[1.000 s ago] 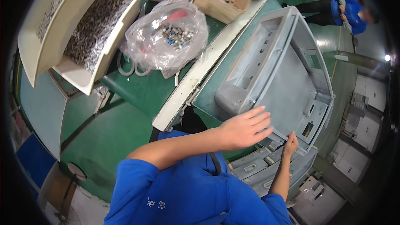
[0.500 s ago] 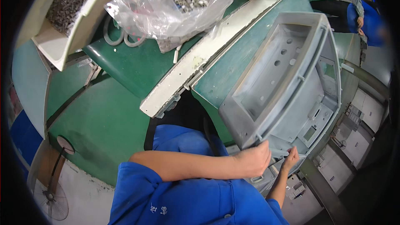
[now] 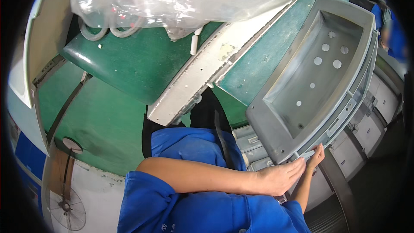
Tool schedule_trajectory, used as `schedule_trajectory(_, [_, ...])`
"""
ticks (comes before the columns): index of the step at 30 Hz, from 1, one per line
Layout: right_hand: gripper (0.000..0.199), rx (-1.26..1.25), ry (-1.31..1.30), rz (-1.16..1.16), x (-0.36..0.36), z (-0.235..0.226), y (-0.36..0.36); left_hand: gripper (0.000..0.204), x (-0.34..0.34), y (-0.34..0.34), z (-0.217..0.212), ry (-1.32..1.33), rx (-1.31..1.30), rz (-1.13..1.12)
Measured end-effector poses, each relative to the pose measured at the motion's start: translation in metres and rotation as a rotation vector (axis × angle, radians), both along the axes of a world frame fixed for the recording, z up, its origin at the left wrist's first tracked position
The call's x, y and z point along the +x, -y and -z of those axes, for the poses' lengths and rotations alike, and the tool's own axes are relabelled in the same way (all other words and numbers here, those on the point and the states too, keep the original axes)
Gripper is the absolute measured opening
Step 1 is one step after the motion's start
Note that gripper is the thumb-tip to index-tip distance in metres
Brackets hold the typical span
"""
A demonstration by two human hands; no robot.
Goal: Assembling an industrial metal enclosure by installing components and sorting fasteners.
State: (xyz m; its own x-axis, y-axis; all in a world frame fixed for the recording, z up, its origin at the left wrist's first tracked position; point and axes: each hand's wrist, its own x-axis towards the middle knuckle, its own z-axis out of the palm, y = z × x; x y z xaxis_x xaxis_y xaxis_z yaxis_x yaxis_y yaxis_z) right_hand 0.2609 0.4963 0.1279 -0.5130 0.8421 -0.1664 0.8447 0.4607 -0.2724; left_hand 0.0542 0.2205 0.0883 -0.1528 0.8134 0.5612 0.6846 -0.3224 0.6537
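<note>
A large grey plastic housing (image 3: 271,125) stands tilted at the right, its deep recess with several round holes facing up. My left hand (image 3: 282,177) is at its lower corner, the fingers straight and pressed together against the near edge. Just to the right, my right hand (image 3: 317,156) is closed with thumb and fingers together, close under the same edge. A small pale grey piece (image 3: 308,155) shows between the two hands. I cannot tell whether it is a loose thing or part of the housing, and what the fingertips grip is hidden.
A clear plastic bag (image 3: 172,4) lies across the green table (image 3: 129,64) at the back. Small white cylinders (image 3: 194,44) lie near a worn white rail (image 3: 189,80). A beige bin (image 3: 49,30) is at far left, a fan (image 3: 67,207) below; another person (image 3: 394,34) is at far right.
The housing has tipped so its recess faces me more, and it sits further right in view. Both hands have shifted right with its corner. My left hand's fingers have straightened from a fist.
</note>
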Motion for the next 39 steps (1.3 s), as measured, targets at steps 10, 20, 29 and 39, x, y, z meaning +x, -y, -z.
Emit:
schedule_trajectory(10, [0.022,0.454,-0.337,-0.379,-0.113,-0.005,0.152,0.035,-0.042,0.146,0.040,0.527,-0.122,-0.088])
schedule_trajectory(20, [0.011,-0.473,-0.123,-0.314,-0.125,0.086,0.375,0.023,-0.085,0.306,0.074,0.874,-0.399,-0.613])
schedule_trajectory(29, [0.064,-1.246,0.266,-0.088,-0.056,0.130,0.391,0.027,-0.137,0.331,0.061,0.803,-0.261,-0.703])
schedule_trajectory(39, [0.025,-0.574,-0.462,-0.545,-0.216,0.050,0.368,0.022,-0.223,0.256,-0.038,0.692,-0.014,-0.566])
